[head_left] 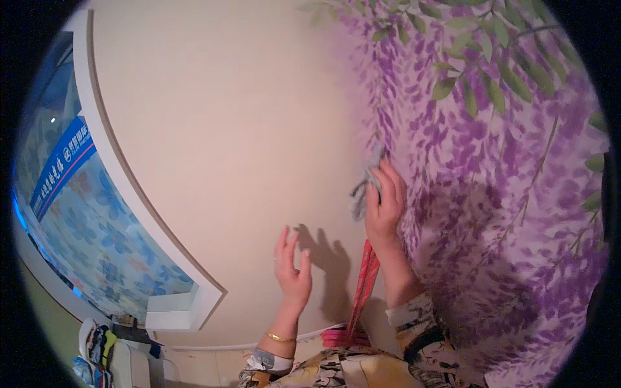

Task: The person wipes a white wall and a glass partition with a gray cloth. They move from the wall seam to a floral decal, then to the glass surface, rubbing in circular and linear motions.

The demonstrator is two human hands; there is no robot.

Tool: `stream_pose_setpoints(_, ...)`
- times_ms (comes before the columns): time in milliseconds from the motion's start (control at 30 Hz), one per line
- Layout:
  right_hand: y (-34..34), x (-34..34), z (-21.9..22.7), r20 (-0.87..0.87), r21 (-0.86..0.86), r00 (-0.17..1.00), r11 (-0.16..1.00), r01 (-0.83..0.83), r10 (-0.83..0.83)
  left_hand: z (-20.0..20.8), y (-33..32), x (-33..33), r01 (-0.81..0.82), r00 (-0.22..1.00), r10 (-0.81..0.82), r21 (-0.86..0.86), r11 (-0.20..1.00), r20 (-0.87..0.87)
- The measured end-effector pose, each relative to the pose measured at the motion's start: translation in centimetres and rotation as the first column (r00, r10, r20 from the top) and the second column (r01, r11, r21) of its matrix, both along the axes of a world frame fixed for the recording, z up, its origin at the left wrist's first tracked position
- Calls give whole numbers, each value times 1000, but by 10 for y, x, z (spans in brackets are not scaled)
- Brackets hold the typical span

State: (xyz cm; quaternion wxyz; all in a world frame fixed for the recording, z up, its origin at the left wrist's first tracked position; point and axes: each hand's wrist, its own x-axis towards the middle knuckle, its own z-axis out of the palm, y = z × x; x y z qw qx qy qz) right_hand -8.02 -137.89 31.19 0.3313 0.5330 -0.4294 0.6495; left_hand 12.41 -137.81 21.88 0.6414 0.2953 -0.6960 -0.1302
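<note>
My right hand is closed on a crumpled grey cloth, held up against the wall where the plain cream part meets the purple flower mural. Part of the cloth is hidden behind my fingers. Lower and to the left, my left hand is raised before the cream wall with its fingers apart and nothing in it. A gold bracelet circles that wrist. The left hand's shadow falls on the wall beside it. Below my right hand, a red patterned strap or strip runs down.
At the left is a white-framed opening with a blue flowered curtain and a blue printed band. A white ledge juts at its lower corner. Folded clothes are piled at the lower left. Pink folded fabric lies near my body.
</note>
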Motion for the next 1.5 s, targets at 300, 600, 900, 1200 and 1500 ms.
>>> stream_pose_setpoints(300,-84,3,28,-201,57,955,970,235,-219,8,-89,34,-498,684,668,-480,722,293)
stream_pose_setpoints(600,-97,2,-44,-59,68,962,960,271,-267,-23,-138,48,-552,480,853,-685,476,205)
stream_pose_setpoints(900,-88,-2,-134,-28,270,957,919,286,-290,-23,-138,51,-527,516,833,-692,494,201)
stream_pose_setpoints(1200,-52,-6,-212,-27,579,952,772,263,-304,-22,-141,52,-508,549,811,-690,515,202)
stream_pose_setpoints(1500,-66,-17,-196,-119,363,975,906,219,-188,-27,-141,56,-514,524,829,-704,489,194)
